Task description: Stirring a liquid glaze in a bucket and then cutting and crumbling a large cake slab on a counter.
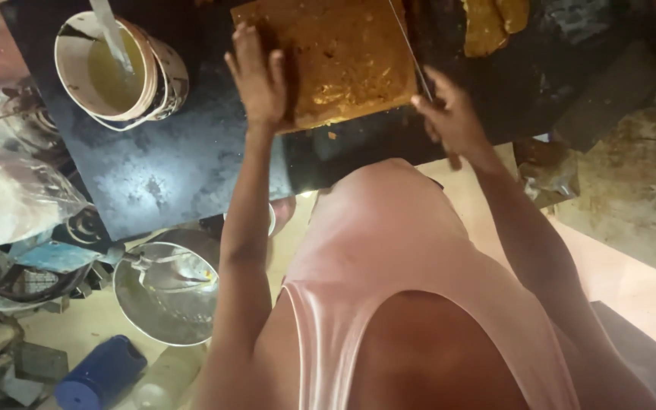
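A flat golden-brown slab (343,53) lies on a dark stone worktop (168,159). My left hand (258,80) presses flat on the slab's left edge, fingers together. My right hand (449,114) grips the handle of a long thin knife (411,57), whose blade runs up along the slab's right edge. Crumbs lie by the slab's near edge. Two smaller golden-brown pieces (495,21) rest at the top right of the worktop.
A white bucket (119,68) of yellowish liquid with a ladle stands at the worktop's left end. On the floor below sit a steel bowl (167,292), a blue bottle (100,373), plastic bags (9,201) and clutter. A rough wall (639,190) is at right.
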